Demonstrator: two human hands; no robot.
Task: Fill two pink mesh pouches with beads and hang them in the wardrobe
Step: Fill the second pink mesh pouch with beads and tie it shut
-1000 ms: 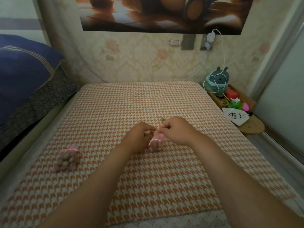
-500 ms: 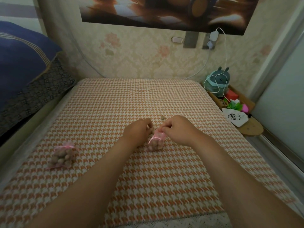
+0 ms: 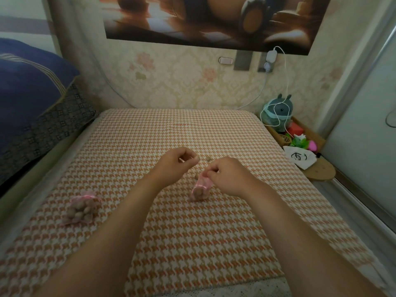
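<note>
A pink mesh pouch [image 3: 200, 188] part-filled with tan beads stands mid-bed on the houndstooth cover [image 3: 192, 243]. My right hand [image 3: 228, 176] pinches its gathered top. My left hand [image 3: 176, 165] hovers just left of it and apart from it, fingers curled with the tips together; I see nothing between them. One loose bead [image 3: 207, 159] lies on the cover just right of those fingertips. Another bead [image 3: 196, 176] sits by the pouch's top. A second pink pouch [image 3: 82, 207], full of beads and tied with a ribbon, lies at the left.
A blue quilt [image 3: 27, 86] and dark patterned pillow are piled at the left. On the right, a low wooden shelf [image 3: 321, 170] holds a teal toy, a white cloth bag and small items. A sliding door [image 3: 368, 116] runs along the right.
My left hand has let go of the pouch's top and moved up and left, toward the loose bead. My right hand keeps its pinch on the pouch.
</note>
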